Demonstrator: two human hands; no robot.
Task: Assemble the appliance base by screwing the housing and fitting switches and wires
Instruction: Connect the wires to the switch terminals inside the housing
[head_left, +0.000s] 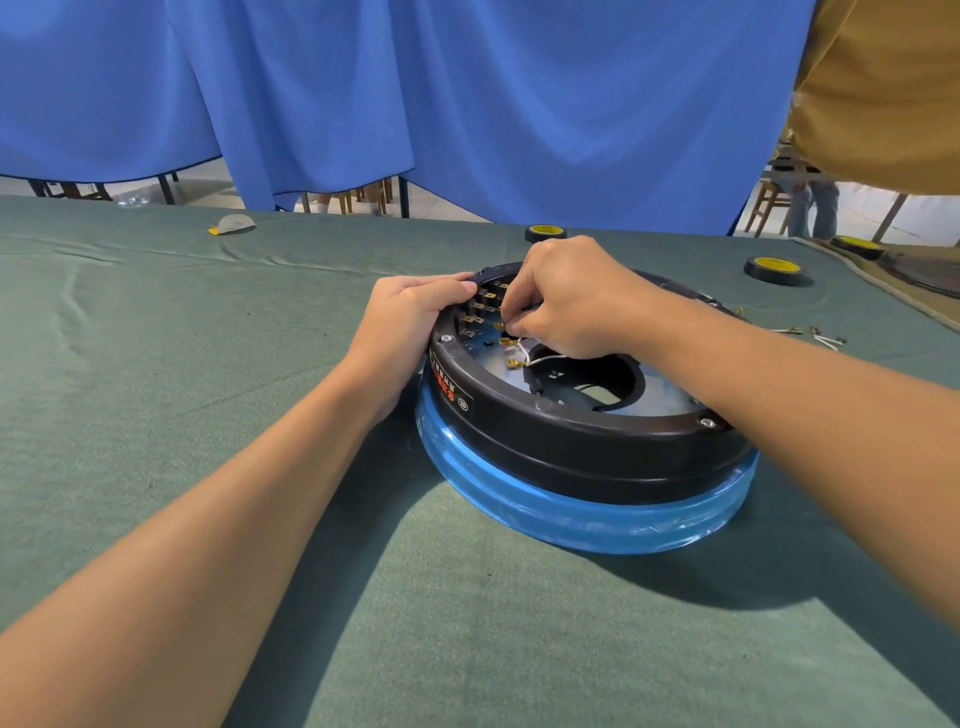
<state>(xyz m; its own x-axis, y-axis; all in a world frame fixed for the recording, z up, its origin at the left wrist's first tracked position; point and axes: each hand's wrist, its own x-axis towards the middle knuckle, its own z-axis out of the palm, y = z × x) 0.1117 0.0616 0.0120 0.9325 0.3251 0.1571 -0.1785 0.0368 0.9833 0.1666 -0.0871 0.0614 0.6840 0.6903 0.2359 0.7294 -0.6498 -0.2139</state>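
Green felt table (156, 364); blue curtain (467, 104) behind; black tape roll (772, 270) at right. Black, blue-filmed appliance base (571, 447) at centre; red side label (447, 384) unreadable. Curled left hand (410, 317) grips its rim; right hand (566, 301) pinches brass wire terminal (501, 326).

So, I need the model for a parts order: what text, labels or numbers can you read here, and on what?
Nothing reads clearly.
The side label on the black housing: orange-red letters and small characters, upside down, too blurred to read.
The rounded mark beside it: too small.
The tape rolls: no legible print.
The wire terminals: no marks visible.
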